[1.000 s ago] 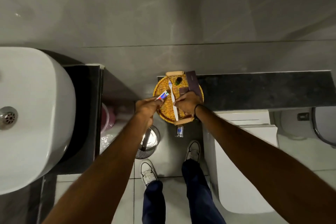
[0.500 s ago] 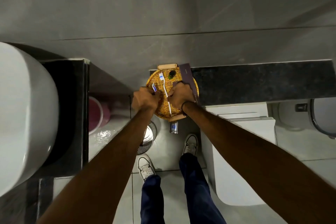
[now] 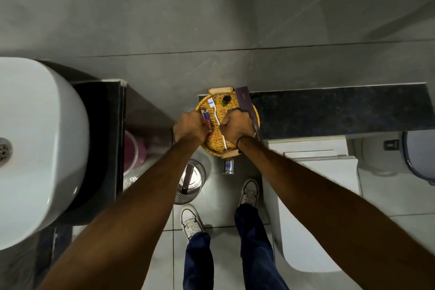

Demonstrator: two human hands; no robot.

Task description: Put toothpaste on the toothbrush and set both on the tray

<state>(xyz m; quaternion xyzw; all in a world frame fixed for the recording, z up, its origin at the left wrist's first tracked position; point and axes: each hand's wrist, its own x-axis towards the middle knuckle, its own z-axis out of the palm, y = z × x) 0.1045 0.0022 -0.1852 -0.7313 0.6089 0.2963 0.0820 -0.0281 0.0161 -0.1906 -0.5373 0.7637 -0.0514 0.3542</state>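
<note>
A round woven yellow tray (image 3: 211,147) with two wooden handles sits on the left end of a dark stone ledge. A white toothbrush (image 3: 216,115) lies across the tray, head toward the wall. My right hand (image 3: 235,126) is closed on the toothbrush's handle near its middle. A red, white and blue toothpaste tube (image 3: 207,119) lies on the tray's left side under the fingers of my left hand (image 3: 189,127), which grips it. A small dark bottle (image 3: 225,100) stands at the tray's far side.
A dark purple box (image 3: 247,106) leans along the tray's right rim. The ledge (image 3: 341,110) runs right above a white toilet cistern (image 3: 313,162). A white basin (image 3: 35,148) is at left. Below are a steel bin (image 3: 190,181), a pink bucket (image 3: 131,150) and a small can (image 3: 228,166).
Both hands have lowered onto the tray. The toothpaste tube went from raised at the tray's left edge to lying on the weave, and the toothbrush stays across the tray.
</note>
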